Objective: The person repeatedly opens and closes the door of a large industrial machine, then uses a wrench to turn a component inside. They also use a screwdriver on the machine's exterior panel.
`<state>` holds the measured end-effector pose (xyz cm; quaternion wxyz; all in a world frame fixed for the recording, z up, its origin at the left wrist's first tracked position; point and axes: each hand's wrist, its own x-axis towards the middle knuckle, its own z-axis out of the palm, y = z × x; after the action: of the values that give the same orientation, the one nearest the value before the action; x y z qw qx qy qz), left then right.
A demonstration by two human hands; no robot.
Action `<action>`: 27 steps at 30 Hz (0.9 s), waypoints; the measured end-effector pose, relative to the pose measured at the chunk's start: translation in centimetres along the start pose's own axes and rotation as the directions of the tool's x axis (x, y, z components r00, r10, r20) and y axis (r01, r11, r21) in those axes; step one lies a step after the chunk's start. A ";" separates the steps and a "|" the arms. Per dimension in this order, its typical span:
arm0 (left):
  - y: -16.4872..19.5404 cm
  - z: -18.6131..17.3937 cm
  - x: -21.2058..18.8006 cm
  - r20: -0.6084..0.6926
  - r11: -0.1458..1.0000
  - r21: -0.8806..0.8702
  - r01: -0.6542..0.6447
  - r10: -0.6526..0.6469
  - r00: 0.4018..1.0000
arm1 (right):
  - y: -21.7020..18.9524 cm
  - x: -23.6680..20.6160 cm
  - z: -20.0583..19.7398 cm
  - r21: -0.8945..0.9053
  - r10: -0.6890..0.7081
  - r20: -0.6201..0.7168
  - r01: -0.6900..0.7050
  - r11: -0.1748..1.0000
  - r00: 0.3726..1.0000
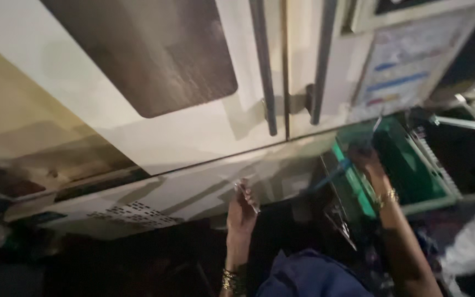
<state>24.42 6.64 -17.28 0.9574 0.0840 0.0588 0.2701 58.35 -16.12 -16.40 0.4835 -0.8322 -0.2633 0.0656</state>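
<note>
My left hand (242,210) is raised with its fingers stretched out and holds nothing. It is close to the pale lower panel (193,190) of a white cupboard; whether it touches the panel is unclear. A gold bangle sits on that wrist. My right hand (365,159), also with a gold bangle, reaches to the rim of a green plastic crate (413,170). A thin blue rod (325,177) runs from this hand down to the left. The hand is dark and blurred, so its grip cannot be made out.
The cupboard has two doors with long dark handles (265,71) and a brown wood-look inset (155,49). A vent grille (136,212) is in the lower panel. Dark clutter and a pale rail (463,124) lie to the right. Blue cloth (309,275) is at the bottom.
</note>
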 end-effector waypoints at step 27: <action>16.0 -2.8 -0.9 -0.349 0.659 -0.258 -0.706 0.618 0.704 | -10.4 -9.0 20.3 0.301 -0.424 0.842 0.360 0.883 0.335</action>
<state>15.07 19.94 -16.93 0.7750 -0.1160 0.0821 0.6158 39.41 -0.83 -19.59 0.2977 -0.5671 -0.6662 0.3820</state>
